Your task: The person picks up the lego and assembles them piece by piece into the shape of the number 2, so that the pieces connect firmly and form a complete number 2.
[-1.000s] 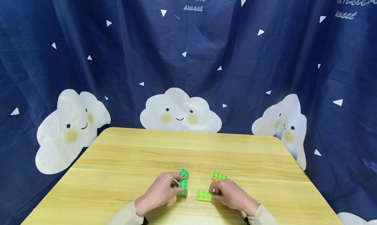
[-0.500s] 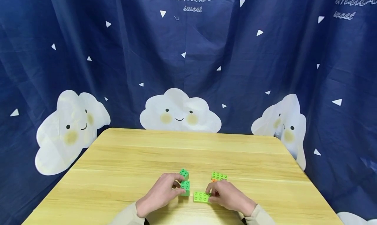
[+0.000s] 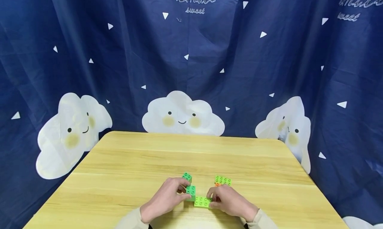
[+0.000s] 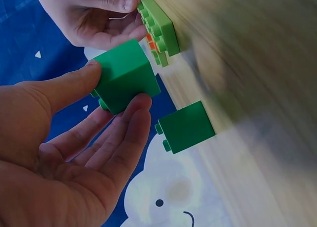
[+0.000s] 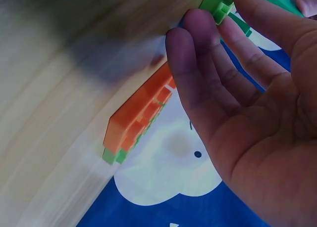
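Observation:
My left hand [image 3: 167, 196] pinches a dark green brick [image 3: 191, 192] between thumb and fingers. In the left wrist view that brick [image 4: 126, 78] appears raised off the table, its studs turned toward the palm. My right hand [image 3: 231, 200] holds the right end of a flat lime green brick [image 3: 201, 202], studs up. Its fingers hide that end. In the head view the two held bricks sit edge to edge; whether they touch I cannot tell. Just beyond my left hand stands a second dark green brick [image 4: 188, 128].
Beyond the right hand lie another lime green brick [image 3: 223, 179] and an orange brick [image 5: 136, 111], close together and partly hidden by that hand in the head view. The wooden table [image 3: 191, 152] ends at a dark blue curtain [image 3: 191, 76] with cloud prints.
My left hand has shifted slightly right with the dark green brick. My right hand has moved left with the lime green brick, closing the gap between them. The other bricks stay put.

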Available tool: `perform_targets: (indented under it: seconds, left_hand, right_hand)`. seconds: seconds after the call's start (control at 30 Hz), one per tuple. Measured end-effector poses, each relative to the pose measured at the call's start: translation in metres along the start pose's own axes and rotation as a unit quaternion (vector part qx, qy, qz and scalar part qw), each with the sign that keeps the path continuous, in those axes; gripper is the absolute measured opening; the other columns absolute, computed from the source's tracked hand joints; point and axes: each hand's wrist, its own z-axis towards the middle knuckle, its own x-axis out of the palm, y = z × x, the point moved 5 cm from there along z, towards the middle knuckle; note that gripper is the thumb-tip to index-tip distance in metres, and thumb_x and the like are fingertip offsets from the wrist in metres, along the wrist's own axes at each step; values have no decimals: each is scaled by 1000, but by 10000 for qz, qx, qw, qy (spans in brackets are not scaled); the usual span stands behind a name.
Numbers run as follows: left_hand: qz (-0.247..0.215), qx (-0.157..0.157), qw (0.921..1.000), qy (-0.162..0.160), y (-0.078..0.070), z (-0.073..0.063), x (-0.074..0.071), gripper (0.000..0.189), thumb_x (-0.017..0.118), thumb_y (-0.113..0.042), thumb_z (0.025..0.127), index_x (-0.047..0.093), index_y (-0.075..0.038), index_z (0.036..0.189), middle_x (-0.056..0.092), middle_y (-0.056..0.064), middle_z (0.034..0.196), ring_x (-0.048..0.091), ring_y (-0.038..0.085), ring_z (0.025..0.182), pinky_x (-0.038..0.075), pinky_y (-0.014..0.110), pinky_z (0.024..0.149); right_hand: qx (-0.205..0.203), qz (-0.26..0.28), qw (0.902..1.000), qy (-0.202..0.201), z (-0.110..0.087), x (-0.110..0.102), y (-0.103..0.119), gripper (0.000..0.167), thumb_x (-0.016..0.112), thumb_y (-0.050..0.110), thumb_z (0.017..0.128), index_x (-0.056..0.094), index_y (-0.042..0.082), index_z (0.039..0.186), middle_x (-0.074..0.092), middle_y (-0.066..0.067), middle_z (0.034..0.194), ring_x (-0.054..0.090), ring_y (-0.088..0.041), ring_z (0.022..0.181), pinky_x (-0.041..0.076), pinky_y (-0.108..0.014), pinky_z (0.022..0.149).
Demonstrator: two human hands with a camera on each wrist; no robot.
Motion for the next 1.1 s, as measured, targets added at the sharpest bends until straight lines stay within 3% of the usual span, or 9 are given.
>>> perform_targets:
  seconds: [0.67,0.97,1.1]
  left_hand:
    - [52,32,9999,127,1,0,15,31,81,-17,88,72,-1,113,74,3,103,66,2,81,55,18,72]
    - [-118,-31,9997,225,5,1,19,33,82,-16,87,72,1,114,74,4,103,66,1,80,56,17,70]
    - [-160,-77,9995,249,6,1,19,33,82,-15,88,71,2,114,73,4,102,66,1,79,56,16,69]
  right_hand:
    - [-167,-234,9996,-10,8,6,7,17,80,15,89,75,11,105,67,14,77,55,6,67,48,-17,61]
    - [-187,-264,9995,-58,8,7,7,17,80,16,90,76,11,106,63,15,72,49,5,61,45,-17,58]
    - [-96,-349,9992,-166,6,3,8,24,80,22,90,73,14,111,62,15,82,50,3,69,45,-19,62]
